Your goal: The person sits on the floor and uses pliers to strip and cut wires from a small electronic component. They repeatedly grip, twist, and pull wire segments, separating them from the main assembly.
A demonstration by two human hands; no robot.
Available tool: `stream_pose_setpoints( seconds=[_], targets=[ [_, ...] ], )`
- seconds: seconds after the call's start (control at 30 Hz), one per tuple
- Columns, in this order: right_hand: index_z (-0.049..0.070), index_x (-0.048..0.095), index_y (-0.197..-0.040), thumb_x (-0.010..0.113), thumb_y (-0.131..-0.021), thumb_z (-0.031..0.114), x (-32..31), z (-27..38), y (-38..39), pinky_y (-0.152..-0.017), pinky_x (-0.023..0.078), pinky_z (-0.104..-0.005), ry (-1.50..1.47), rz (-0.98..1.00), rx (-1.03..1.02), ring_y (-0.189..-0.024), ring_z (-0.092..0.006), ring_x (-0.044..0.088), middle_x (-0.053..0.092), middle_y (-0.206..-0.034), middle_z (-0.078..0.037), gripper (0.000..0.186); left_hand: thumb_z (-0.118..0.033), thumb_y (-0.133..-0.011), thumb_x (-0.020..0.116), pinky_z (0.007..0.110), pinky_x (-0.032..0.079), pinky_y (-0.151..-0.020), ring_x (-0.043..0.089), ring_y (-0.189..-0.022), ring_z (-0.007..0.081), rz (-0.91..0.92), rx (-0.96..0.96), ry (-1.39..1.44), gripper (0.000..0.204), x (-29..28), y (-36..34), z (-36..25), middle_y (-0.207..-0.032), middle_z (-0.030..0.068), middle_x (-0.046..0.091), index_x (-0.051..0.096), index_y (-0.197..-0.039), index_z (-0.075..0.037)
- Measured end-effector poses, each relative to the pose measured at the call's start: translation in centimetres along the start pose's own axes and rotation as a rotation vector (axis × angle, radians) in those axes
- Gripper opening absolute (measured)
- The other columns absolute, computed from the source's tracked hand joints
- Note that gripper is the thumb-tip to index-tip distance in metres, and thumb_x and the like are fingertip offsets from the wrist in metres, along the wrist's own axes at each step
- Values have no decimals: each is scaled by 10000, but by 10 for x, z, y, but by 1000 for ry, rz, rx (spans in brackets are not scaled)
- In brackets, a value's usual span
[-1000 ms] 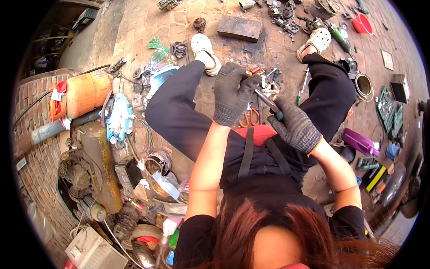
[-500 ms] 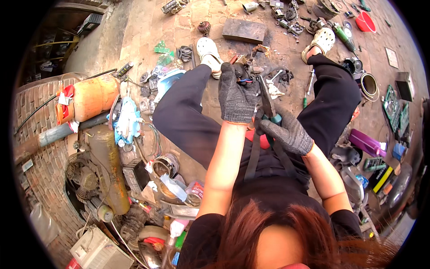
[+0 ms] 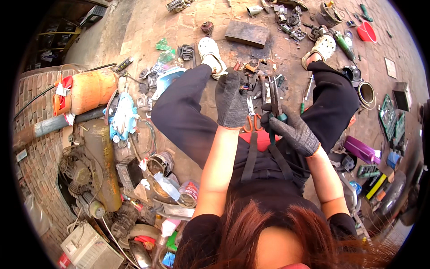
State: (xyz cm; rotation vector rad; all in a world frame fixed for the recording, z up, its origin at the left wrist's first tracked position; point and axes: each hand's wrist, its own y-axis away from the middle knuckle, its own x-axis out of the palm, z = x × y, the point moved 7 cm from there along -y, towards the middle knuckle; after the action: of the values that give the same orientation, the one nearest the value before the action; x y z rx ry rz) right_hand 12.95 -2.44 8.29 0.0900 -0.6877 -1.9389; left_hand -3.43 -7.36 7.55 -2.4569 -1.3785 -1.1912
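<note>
My left hand, in a dark grey knit glove with an orange cuff edge, is closed with its back toward me. What its curled fingers hold, if anything, is hidden. To its right my right hand, gloved the same way, grips the dark green handles of a pair of pliers. The long grey jaws point away from me and stand a little apart, touching nothing that I can make out. Orange-handled scissors lie between the hands, by a red thing at my lap.
Small dark parts and scraps litter the ground beyond my hands. A dark metal block lies farther off, with a green angle grinder to its right. An orange gas cylinder and several cans are left; a screwdriver lies by my right leg.
The pliers have swung more upright and their jaws have moved away from my left hand. My left hand has turned, hiding the coloured wires seen at its fingers. The scissors have come into sight.
</note>
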Motion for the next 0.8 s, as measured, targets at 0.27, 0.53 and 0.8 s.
stream_pose_setpoints(
  seconds=[0.27, 0.53, 0.8],
  targets=[
    [40, 469, -1295, 561, -943, 175, 0, 12, -3, -846, 465, -260, 180, -51, -45, -936, -95, 560, 615, -1026, -38, 388, -144, -883, 650, 241, 479, -705, 582, -804, 83, 260, 142, -229, 148, 7, 5, -6, -843, -14, 590, 596, -986, -53],
    [43, 503, -1240, 567, -926, 185, 0, 10, 0, -733, 438, -226, 291, -60, -111, -797, -72, 490, 533, -878, 3, 350, 10, -777, 697, 216, 457, -703, 531, -770, 62, 333, 185, -440, 233, 5, 7, -8, -850, -6, 539, 549, -953, -32],
    [-6, 489, -1232, 631, -890, 216, -2, 8, -4, -798, 464, -324, 324, -127, -199, -864, -189, 557, 575, -926, -112, 432, 27, -759, 689, 274, 454, -741, 533, -920, 152, 252, 530, -834, 246, 6, 7, -11, -946, 57, 508, 522, -932, -27]
  ],
)
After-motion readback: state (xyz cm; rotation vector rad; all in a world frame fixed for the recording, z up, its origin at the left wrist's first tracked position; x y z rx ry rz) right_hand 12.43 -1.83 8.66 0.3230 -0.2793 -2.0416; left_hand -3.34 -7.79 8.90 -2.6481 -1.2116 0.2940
